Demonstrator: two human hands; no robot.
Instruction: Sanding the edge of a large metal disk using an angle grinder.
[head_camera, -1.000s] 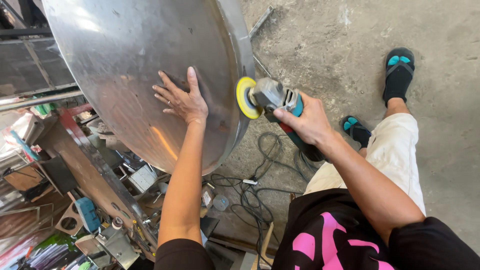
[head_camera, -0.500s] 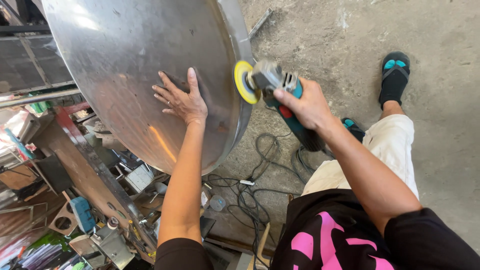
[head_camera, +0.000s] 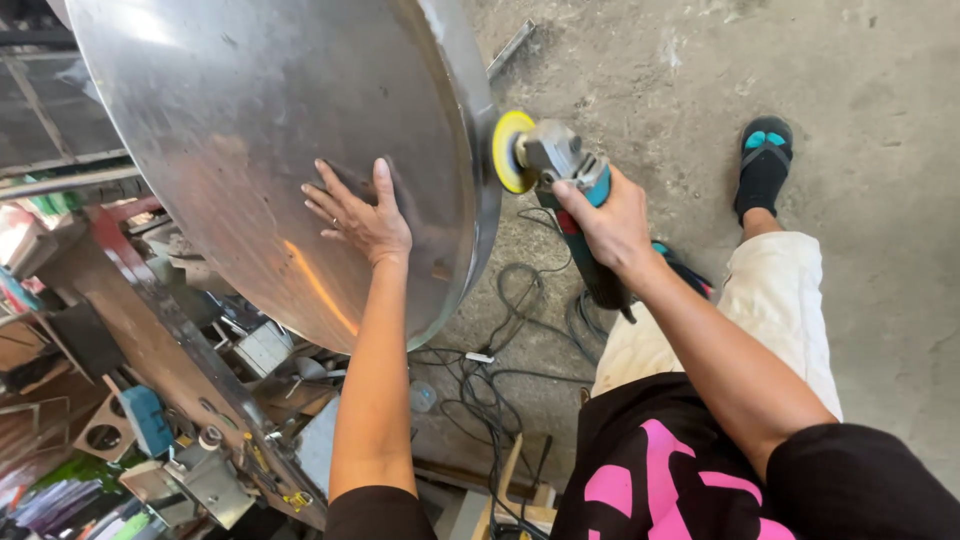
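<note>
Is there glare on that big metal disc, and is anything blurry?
Head view: daylight glares white on the metal disc at top left, with an orange streak below the left hand; the grinder in the right hand looks sharp; bench clutter at the lower left blurs.

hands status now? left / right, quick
Left hand: open, flat on the steel disc, holding nothing.
Right hand: closed around the angle grinder, its yellow pad at the disc's rim.

Silver-grey metal disc (head_camera: 250, 130), yellow pad on a teal and grey grinder (head_camera: 560, 180), black shirt (head_camera: 680, 470) with pink marks, cream trousers (head_camera: 760, 300)
</note>
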